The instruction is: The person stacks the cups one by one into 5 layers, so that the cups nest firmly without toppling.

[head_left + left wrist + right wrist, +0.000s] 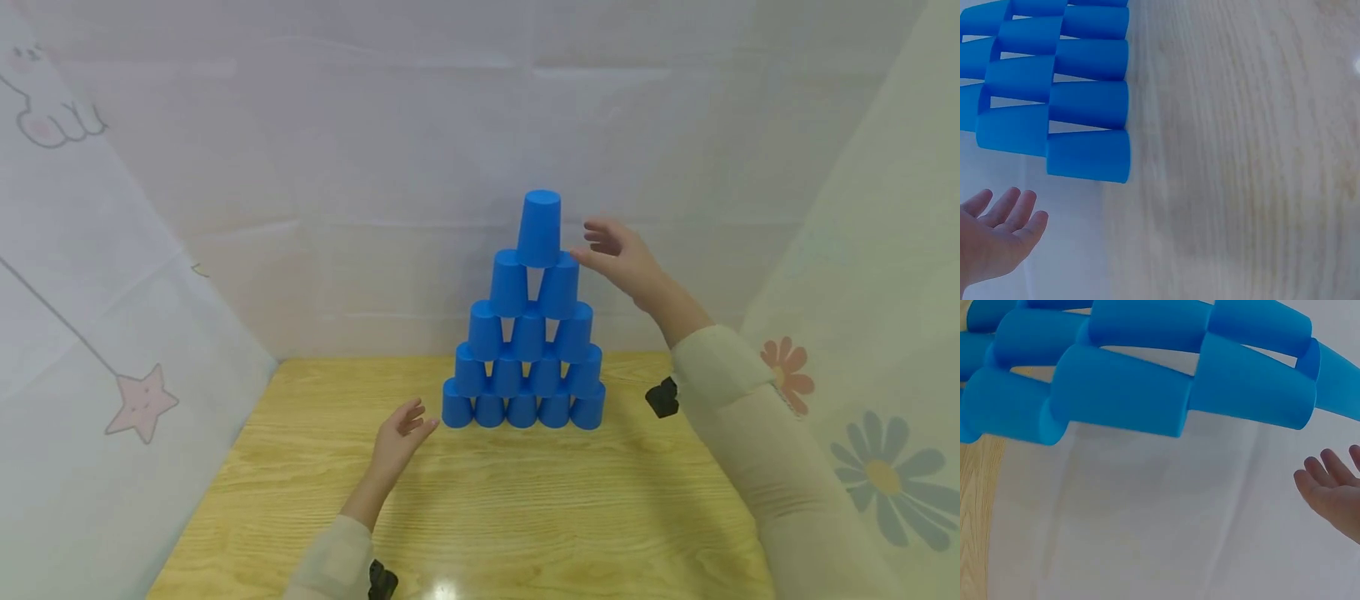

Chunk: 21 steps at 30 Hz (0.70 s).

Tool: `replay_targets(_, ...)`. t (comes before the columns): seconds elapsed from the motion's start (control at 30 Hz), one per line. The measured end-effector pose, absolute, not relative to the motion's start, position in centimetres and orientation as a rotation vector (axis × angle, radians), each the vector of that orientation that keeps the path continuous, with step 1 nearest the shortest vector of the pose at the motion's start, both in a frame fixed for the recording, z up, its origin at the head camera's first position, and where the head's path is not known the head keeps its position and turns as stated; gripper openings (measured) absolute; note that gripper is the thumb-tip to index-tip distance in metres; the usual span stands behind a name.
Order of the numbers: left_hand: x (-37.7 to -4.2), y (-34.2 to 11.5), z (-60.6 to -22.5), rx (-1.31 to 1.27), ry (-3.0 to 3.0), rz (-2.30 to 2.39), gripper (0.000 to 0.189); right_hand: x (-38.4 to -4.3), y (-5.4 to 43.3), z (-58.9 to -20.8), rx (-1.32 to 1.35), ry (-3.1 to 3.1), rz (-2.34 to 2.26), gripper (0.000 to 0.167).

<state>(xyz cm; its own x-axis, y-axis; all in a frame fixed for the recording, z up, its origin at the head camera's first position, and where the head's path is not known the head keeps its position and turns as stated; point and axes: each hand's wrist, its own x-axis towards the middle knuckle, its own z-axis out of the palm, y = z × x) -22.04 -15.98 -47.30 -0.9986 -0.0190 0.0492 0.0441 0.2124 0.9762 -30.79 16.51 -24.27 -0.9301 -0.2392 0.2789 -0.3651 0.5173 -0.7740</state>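
Observation:
Blue plastic cups, all upside down, form a pyramid of several rows on the wooden table. A single cup crowns it, resting across two cups, one of them the right-hand cup below. Just right of the top cup, my right hand is raised with loosely bent fingers and holds nothing; a small gap shows between them. My left hand hovers by the lower left, near the end cup of the bottom row, also holding nothing. In the left wrist view, the fingers are apart from the cups.
The wooden table reaches back to a pale cloth backdrop. Printed cloth hangs at both sides, with a pink star at left and flowers at right. A small black device sits by the right sleeve, another by the left.

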Motion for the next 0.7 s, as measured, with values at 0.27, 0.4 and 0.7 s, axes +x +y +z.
replay_targets(0.27,-22.2,-16.3,-45.1,-0.146,-2.488,-1.635,0.061,-28.7,18.3,-26.9,0.530,-2.655,1.156,0.070)
replay_targets(0.4,-22.1,-16.1,-44.1,-0.158,-2.524,-1.487,0.063,-27.5,18.9,-28.0,0.464,-2.705,1.055,0.071)
replay_targets(0.7,-21.7,-16.1,-43.2,-0.290,-2.548,-1.208,0.062,-25.7,21.3,-32.5,0.488,-2.665,1.046,0.061)
